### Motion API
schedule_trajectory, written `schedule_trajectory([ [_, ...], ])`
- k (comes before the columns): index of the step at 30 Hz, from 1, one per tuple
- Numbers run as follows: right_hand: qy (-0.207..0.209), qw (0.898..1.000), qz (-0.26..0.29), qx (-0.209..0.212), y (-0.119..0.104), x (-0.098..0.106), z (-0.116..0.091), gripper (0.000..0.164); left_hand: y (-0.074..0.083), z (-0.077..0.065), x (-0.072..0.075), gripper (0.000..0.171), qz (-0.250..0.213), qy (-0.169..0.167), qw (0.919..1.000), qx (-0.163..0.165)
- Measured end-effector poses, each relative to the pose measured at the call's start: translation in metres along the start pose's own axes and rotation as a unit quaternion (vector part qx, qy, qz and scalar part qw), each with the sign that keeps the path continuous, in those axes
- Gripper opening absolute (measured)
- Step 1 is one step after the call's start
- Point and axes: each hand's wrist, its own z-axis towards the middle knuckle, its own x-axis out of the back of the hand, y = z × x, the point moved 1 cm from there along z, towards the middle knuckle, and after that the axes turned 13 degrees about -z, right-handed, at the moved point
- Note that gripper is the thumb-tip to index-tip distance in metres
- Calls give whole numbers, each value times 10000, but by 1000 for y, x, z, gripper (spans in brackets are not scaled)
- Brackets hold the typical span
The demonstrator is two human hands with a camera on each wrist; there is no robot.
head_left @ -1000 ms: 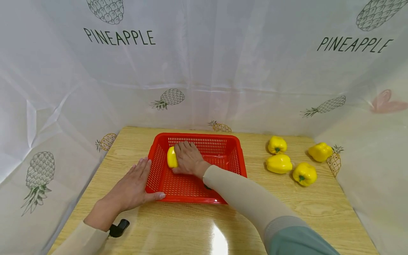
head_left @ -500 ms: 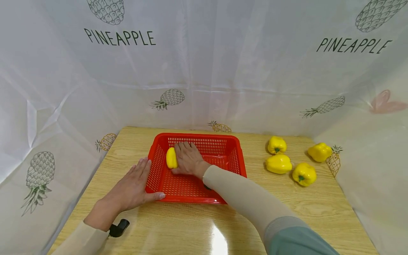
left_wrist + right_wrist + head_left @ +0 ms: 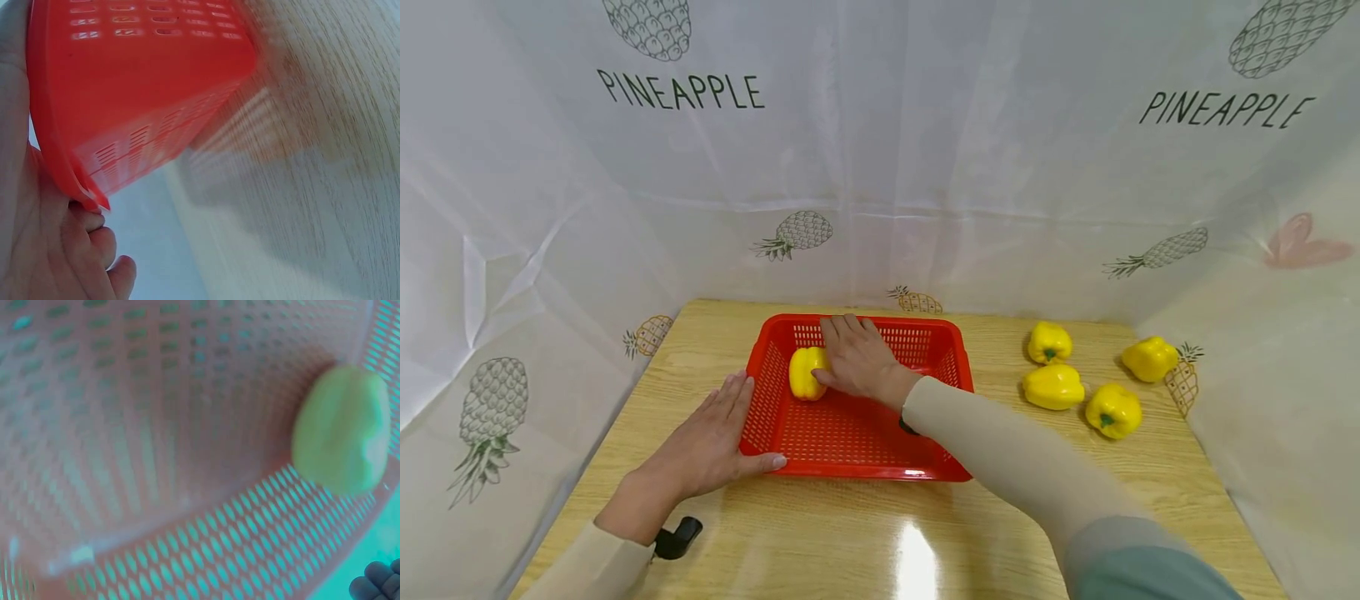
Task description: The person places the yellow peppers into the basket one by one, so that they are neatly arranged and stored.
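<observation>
A yellow bell pepper [image 3: 807,373] lies in the left part of the red plastic basket [image 3: 850,472], near its side wall. Just right of it is my right hand [image 3: 863,360], fingers extended toward the far rim and thumb close to the pepper. In the right wrist view, the pepper [image 3: 344,431] rests against the slotted wall with no fingers around it. My left hand [image 3: 711,433] rests at the basket's near left corner, fingers straight along the left rim, thumb over the front rim. The left wrist view shows that hand [image 3: 56,244] against the rim from outside.
Several more yellow bell peppers [image 3: 1053,387] lie on the wooden table [image 3: 820,542], right of the basket. A pale curtain with pineapple prints [image 3: 880,150] hangs around the table's back and sides.
My right hand has let go of the bell pepper and moved slightly up and right, so more of the pepper shows. The left hand has stayed at the basket's corner.
</observation>
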Motion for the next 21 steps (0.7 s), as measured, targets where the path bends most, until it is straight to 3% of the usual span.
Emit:
schedule_trajectory([
  [5,177,9997,175,-83,45,19,-14,77,2,1,0,135,-19,-11,10000,27],
  [9,436,9979,295,-382,92,22,-29,75,3,1,1,135,8,0,10000,27],
  [14,724,9929,163,-927,145,9,-56,76,5,2,2,135,11,-29,10000,7],
  [21,413,9927,238,-1111,188,-21,-99,77,4,0,2,133,-30,-39,10000,26],
])
